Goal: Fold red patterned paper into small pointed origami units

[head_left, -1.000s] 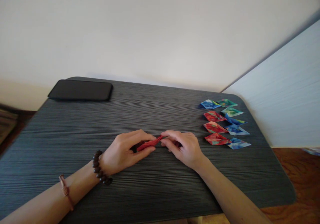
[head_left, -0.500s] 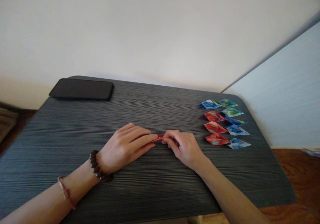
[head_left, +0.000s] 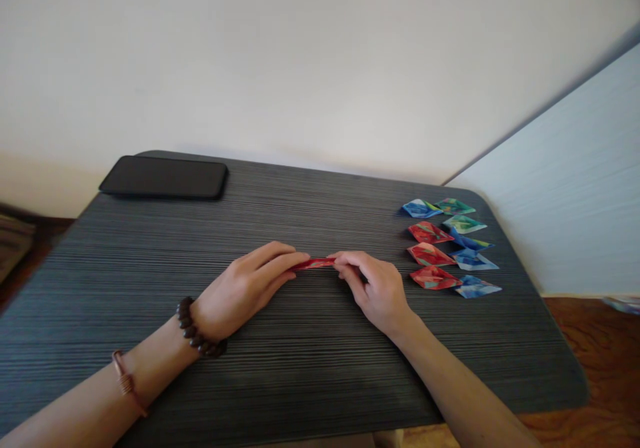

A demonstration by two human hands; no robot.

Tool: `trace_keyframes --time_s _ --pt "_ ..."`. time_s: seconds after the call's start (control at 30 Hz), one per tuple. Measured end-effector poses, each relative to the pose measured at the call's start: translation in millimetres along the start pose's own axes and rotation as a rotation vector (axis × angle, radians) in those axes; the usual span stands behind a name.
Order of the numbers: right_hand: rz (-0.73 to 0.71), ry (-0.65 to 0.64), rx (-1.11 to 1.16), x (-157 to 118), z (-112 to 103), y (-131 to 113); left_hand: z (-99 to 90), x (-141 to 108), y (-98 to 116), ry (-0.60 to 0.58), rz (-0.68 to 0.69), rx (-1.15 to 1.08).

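Observation:
A narrow folded strip of red paper [head_left: 318, 263] lies level between my hands, low over the dark striped table [head_left: 310, 355]. The fingertips of my left hand [head_left: 250, 285] are closed on its left end. My right hand [head_left: 375, 287] pinches the right end between thumb and fingers. Both ends of the strip are hidden under the fingers, and its middle shows. A dark beaded bracelet [head_left: 189, 328] and a copper-coloured bangle [head_left: 124, 380] are on my left wrist and forearm.
Several folded paper pieces stand in two columns at the right: red ones [head_left: 431, 255], blue ones [head_left: 477, 287] and green ones [head_left: 465, 224]. A black phone-like slab [head_left: 165, 177] lies at the back left. A pale wall [head_left: 320, 68] rises behind the table.
My hands have moved slightly apart and a little away from me, and more of the red paper shows between them. The paper pieces at the right have stayed put.

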State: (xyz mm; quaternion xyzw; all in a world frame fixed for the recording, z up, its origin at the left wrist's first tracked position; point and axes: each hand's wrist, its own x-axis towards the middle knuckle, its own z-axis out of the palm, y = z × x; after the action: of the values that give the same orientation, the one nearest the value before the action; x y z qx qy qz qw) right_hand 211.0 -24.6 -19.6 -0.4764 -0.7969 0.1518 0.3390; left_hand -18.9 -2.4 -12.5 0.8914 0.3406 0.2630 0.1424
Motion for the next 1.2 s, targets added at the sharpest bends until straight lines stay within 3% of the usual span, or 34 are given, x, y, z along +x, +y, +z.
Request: trace_keyframes --time_s 0.53,0.67,0.77,1.03,1.2 --pt "-0.142 0.009 0.136 0 4 -7 1.7 4 6 0.026 0.017 -0.091" --pt "-0.079 0.029 0.200 -2 5 -5 0.9 4 8 -0.024 -0.058 -0.207" --pt "-0.013 0.037 0.246 -3 6 -4 -1.8 4 9 0.018 -0.137 -0.192" --pt "-0.064 0.043 0.259 -1 6 -7 -2.0 4 10 -0.064 -0.135 -0.305" --pt "-0.039 0.041 0.265 -1 7 -9 -4.2 8 20 -0.095 -0.236 -0.379"
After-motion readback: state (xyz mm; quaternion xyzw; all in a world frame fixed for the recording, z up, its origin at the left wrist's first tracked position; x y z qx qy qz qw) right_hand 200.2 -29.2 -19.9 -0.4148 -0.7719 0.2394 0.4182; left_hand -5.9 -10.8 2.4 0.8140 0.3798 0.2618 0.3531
